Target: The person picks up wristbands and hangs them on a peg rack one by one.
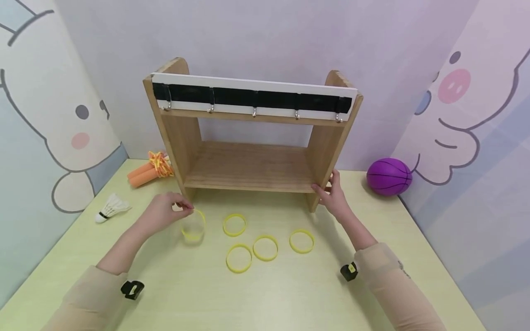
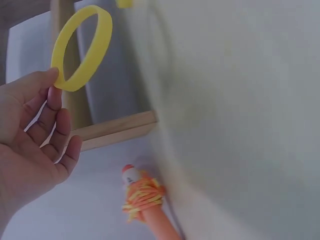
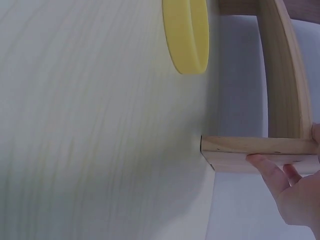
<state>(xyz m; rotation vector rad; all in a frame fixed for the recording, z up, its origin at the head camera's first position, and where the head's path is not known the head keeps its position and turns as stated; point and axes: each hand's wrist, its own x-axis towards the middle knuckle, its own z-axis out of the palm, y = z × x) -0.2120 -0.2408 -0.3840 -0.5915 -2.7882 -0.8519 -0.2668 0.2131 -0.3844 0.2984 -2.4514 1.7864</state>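
Pinching a yellow ring (image 2: 104, 37) between thumb and fingertip, the left hand (image 1: 162, 214) holds it above the surface (image 1: 290, 294), near the left side of the wooden rack (image 1: 252, 165) — four matching rings (image 1: 239, 271) lie in front. The right hand (image 1: 336, 200) grips the rack's right side panel, low down.

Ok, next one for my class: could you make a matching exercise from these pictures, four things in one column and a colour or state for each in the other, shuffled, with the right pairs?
Things:
1. shuttlecock
2. wooden shelf
3. toy basketball
4. raised wristband

Colours and states:
A. held at one side by the right grip
B. yellow, pinched by the left grip
C. mostly white
D. purple

Pairs: 1-C, 2-A, 3-D, 4-B
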